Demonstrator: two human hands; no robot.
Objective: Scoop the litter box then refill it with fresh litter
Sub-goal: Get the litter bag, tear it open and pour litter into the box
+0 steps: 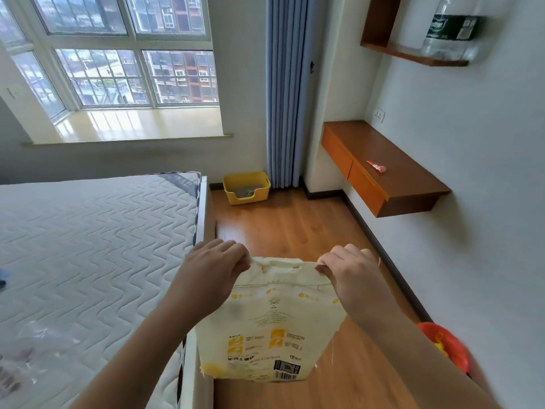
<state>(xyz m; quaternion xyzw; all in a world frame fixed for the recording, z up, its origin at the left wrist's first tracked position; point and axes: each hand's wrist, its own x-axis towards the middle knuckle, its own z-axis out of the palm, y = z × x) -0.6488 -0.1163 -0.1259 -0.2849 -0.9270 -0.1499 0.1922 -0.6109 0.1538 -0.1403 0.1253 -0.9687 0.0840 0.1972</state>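
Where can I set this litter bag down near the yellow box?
Bare wood floor runs between the mattress and the wall desk, right up to the yellow litter box. Both hands, left hand and right hand, grip the litter bag. The red thing crowds the near right.

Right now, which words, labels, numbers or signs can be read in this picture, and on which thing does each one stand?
None can be read with certainty.
Litter bag, held at its top by the left hand and right hand: printed text, yellow panels and a barcode, all too blurred.
Bottle on the wall shelf: dark label, illegible.
Red packet on the desk: too small.
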